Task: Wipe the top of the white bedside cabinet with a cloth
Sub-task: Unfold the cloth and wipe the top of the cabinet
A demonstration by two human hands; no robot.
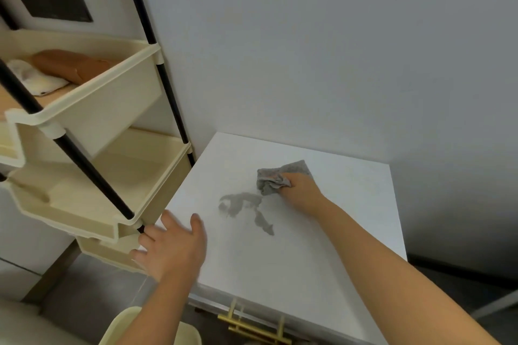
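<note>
Your white bedside cabinet (294, 260) stands in the corner against the grey wall (336, 50), its flat square top filling the middle of the view, matte and pale, with a gold handle (252, 328) showing on its front at the lower edge. Near the centre of the top lies a grey smear (244, 209), an irregular patch with a thin tail running toward you. The grey cloth (277, 176) sits on the cabinet top just beyond that smear, toward the back, bunched and crumpled with one flat corner pointing away toward the wall. Your right hand (301, 190) is closed over the cloth, fingers curled down into its folds and pressing it against the top, so that grip is clamped on the cloth. Your left hand (171, 249) is at the cabinet's near left edge, palm down, fingers spread and loose, the thumb lying over the top's surface; that grip is apart and holds nothing, and you cannot tell whether the palm rests on the edge or hovers just above it. Just beside your left hand stands a cream shelf rack (92, 165) with black poles and tiered trays; the upper tray holds a brown pouch (73, 66) and a white bundle (33, 78).
</note>
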